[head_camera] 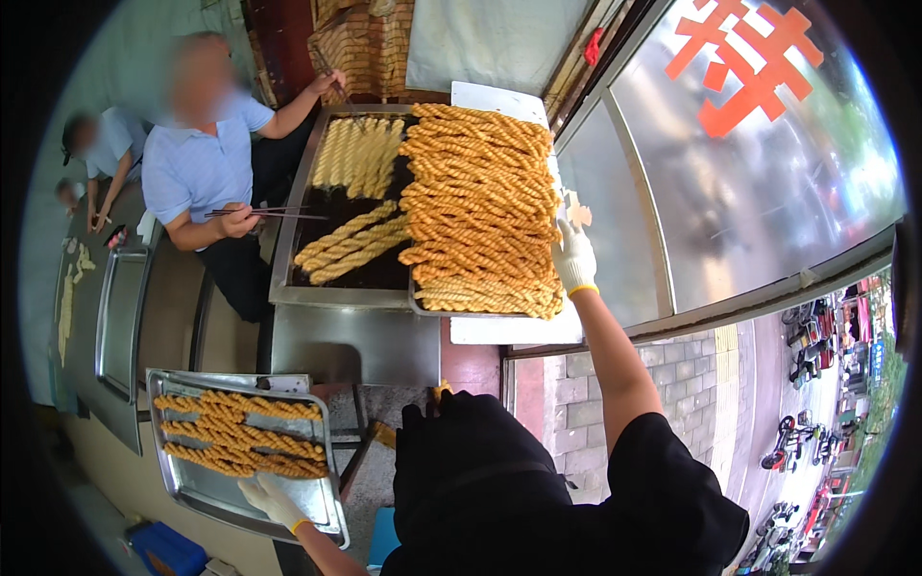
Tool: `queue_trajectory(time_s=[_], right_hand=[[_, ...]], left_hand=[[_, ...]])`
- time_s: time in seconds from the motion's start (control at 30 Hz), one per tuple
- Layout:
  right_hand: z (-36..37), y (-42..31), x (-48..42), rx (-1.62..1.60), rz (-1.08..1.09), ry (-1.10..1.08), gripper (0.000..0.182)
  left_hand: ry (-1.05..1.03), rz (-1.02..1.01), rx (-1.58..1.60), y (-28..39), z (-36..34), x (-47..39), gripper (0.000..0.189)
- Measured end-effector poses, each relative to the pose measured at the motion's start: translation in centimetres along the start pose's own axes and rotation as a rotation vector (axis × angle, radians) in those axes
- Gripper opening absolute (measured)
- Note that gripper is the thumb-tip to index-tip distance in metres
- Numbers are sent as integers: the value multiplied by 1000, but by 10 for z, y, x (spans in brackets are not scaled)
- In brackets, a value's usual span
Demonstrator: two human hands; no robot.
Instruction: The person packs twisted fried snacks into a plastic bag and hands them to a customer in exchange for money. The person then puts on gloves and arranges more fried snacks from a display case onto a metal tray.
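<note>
My left hand [270, 498], in a white knit glove with a yellow cuff, is over the front part of a metal tray [216, 500] at lower left. Its fingers appear spread beside the nearest of several brown fried dough twists [245, 439]; I cannot tell whether they touch. On the other side, my gloved right hand [576, 258] lies against the right edge of a large heap of golden fried dough twists [482, 209]. Whether its fingers grip a twist or the tray's edge is hidden. The heap rests on another metal tray [461, 313] over a white board [515, 331].
Left of the heap, paler twists [353, 248] float in a fryer [346, 295] of dark oil. A co-worker [202, 151] holds long chopsticks [270, 213] there. Farther left, another person works at a table [86, 324]. Glass panes [720, 216] border the right side, above a paved street.
</note>
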State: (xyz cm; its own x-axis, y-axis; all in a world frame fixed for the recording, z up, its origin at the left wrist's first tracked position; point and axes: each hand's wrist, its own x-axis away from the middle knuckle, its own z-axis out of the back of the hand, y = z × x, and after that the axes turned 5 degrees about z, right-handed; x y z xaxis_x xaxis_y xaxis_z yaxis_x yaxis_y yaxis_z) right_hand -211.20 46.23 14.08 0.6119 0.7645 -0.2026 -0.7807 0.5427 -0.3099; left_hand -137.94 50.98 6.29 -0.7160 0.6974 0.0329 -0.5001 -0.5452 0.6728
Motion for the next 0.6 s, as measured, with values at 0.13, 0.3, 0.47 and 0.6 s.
queue_trajectory(time_s=[0.13, 0.3, 0.47, 0.6], right_hand=[[2, 26, -60, 29, 116, 6, 77], [5, 14, -101, 185, 60, -220, 92], [21, 3, -120, 220, -39, -564, 86], [-1, 56, -126, -104, 125, -366, 78]], left_hand=[[-39, -82, -1, 52, -8, 18, 67], [-20, -198, 59, 55, -17, 28, 65], [-45, -120, 73, 52, -11, 62, 62], [-46, -10, 91, 47, -3, 84, 60]])
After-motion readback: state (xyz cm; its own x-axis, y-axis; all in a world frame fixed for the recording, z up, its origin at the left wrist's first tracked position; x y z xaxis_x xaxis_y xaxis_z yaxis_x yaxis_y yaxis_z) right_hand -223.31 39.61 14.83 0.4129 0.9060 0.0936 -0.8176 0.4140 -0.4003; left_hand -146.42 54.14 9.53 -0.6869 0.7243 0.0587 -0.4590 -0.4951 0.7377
